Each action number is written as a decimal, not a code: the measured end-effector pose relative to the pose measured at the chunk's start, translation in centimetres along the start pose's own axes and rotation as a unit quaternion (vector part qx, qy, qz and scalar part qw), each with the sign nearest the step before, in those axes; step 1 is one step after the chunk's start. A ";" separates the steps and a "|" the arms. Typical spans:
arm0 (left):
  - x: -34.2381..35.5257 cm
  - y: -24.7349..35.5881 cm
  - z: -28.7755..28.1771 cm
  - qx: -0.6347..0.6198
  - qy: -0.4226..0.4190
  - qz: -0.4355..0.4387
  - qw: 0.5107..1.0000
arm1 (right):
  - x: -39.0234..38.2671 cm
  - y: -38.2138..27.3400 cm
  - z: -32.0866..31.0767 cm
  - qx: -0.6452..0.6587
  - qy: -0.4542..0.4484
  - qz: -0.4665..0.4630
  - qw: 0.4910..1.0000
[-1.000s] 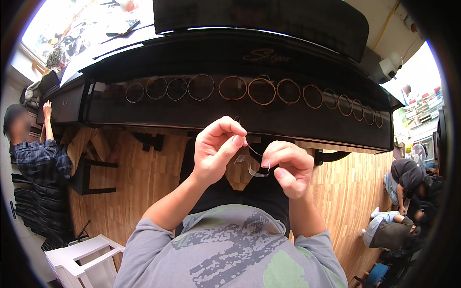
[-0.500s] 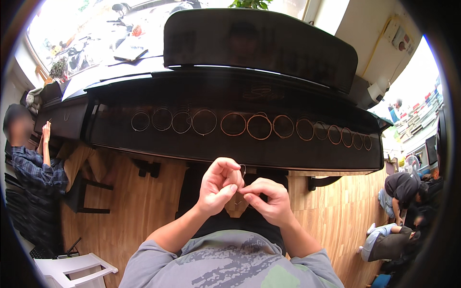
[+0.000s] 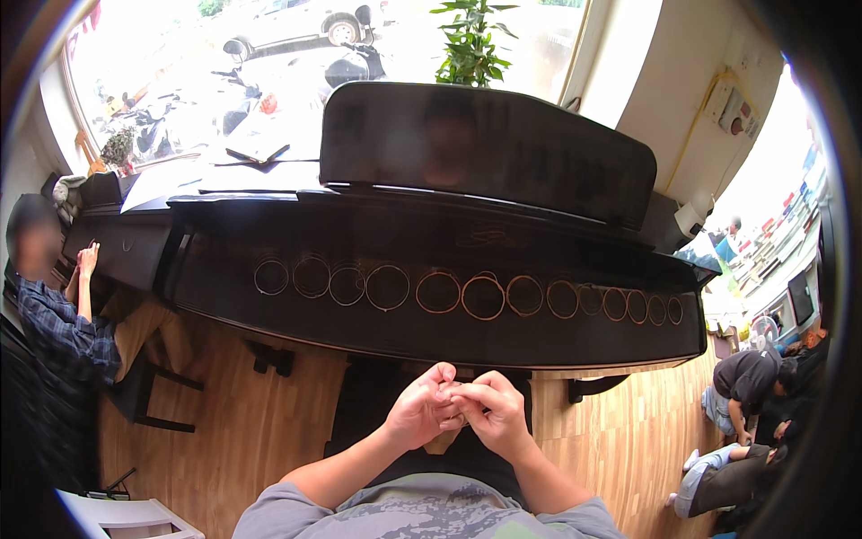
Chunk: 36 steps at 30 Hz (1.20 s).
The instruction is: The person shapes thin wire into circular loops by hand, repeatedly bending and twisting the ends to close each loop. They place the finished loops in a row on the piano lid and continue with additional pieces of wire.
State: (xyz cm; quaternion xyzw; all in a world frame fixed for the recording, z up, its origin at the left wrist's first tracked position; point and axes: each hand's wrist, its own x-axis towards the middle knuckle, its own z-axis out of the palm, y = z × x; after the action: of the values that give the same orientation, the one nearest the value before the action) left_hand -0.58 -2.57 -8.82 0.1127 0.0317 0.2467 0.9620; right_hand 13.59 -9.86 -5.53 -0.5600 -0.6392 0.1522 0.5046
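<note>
In front of my chest, below the near edge of a black piano (image 3: 404, 337), my two hands meet at the fingertips. My left hand (image 3: 422, 409) is closed, fingers curled and the palm partly turned up. My right hand (image 3: 492, 413) pinches with thumb and forefinger against the left fingertips. Between them is a thin wire, mostly hidden by the fingers now. On the piano's closed lid lies a row of wire coils: silver coils (image 3: 387, 308) to the left, copper-coloured coils (image 3: 483, 318) from the middle to the right.
A black music stand panel (image 3: 485, 144) rises behind the coils. At the left a person in a plaid shirt (image 3: 67, 323) sits by a dark surface. Two people (image 3: 750, 377) bend low at the right. A white chair (image 3: 135, 516) stands at lower left, on the wooden floor (image 3: 242, 413).
The view has tilted up, so the piano and my hands sit lower in it. My hands have drawn closer together, and the wire loop that showed between them is now mostly covered.
</note>
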 end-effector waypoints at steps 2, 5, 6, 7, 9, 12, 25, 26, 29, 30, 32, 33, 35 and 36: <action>0.2 -0.5 -0.9 0.037 0.026 0.045 0.998 | -0.1 0.1 0.5 0.009 0.007 0.022 1.000; 0.2 -1.0 -1.8 0.147 0.083 0.093 0.981 | -0.3 0.5 0.5 0.003 0.023 0.031 0.999; 0.1 -1.0 -1.7 0.170 0.098 0.083 0.977 | -0.3 0.6 0.5 0.002 0.028 0.025 0.999; -0.1 -0.9 -1.5 0.191 0.113 0.073 0.972 | -0.3 0.6 0.6 0.002 0.033 0.021 0.999; -0.3 -0.9 -1.8 0.245 0.124 0.073 0.959 | -0.3 0.9 0.5 -0.005 0.028 0.013 1.000; -0.6 -0.9 -2.5 0.339 0.127 0.113 0.925 | -0.2 0.9 0.5 -0.004 0.009 0.023 1.000; -0.2 -1.2 -0.5 0.499 0.164 0.276 0.805 | -1.4 2.3 0.7 0.272 0.004 0.190 0.943; 0.1 -1.3 -0.5 0.521 0.153 0.302 0.784 | -1.4 2.4 0.6 0.270 0.014 0.186 0.945; 0.2 -1.5 -0.9 0.551 0.138 0.345 0.747 | -1.3 2.1 0.4 0.266 0.039 0.179 0.946; 0.2 -1.6 -1.0 0.556 0.135 0.355 0.740 | -1.3 2.1 0.3 0.252 0.039 0.171 0.952; 0.2 -1.4 -1.0 0.574 0.133 0.331 0.737 | -1.2 2.1 0.1 0.225 0.038 0.156 0.961; 0.1 -1.2 -1.0 0.584 0.132 0.317 0.736 | -1.2 2.2 0.2 0.225 0.038 0.150 0.962; 0.0 -1.0 -0.7 0.622 0.134 0.307 0.708 | -1.2 2.4 0.4 0.226 0.037 0.137 0.964; 0.0 -0.9 -0.6 0.640 0.135 0.302 0.693 | -1.2 2.2 0.5 0.219 0.035 0.137 0.965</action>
State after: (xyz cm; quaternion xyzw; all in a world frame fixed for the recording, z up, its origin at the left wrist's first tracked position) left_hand -0.24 -3.24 -9.56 0.6699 0.2760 0.4568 0.5161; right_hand 14.27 -9.96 -8.01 -0.5228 -0.4894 0.3360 0.6118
